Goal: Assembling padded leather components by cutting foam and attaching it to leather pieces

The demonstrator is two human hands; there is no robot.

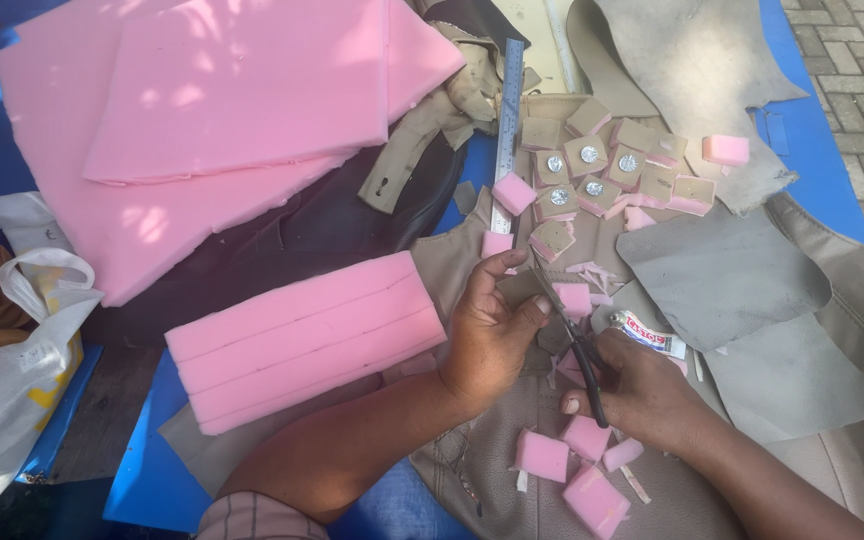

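My left hand [490, 335] pinches a small square of tan leather [520, 290] between thumb and fingers. My right hand [642, 390] grips black scissors [577, 345], whose blades reach up to the edge of that tan square. A pink foam square [574, 298] lies just beyond the blades. Several cut pink foam squares [592, 498] lie below my hands on the tan leather sheet [542, 510]. A small glue tube [649, 334] lies just above my right hand.
A stacked pink foam block [302, 335] sits left of my left hand. Big pink foam sheets [232, 90] fill the upper left. A metal ruler [507, 120] and several tan squares with silver studs [592, 165] lie above. Grey leather scraps [722, 275] lie right; a white bag [12, 380] sits far left.
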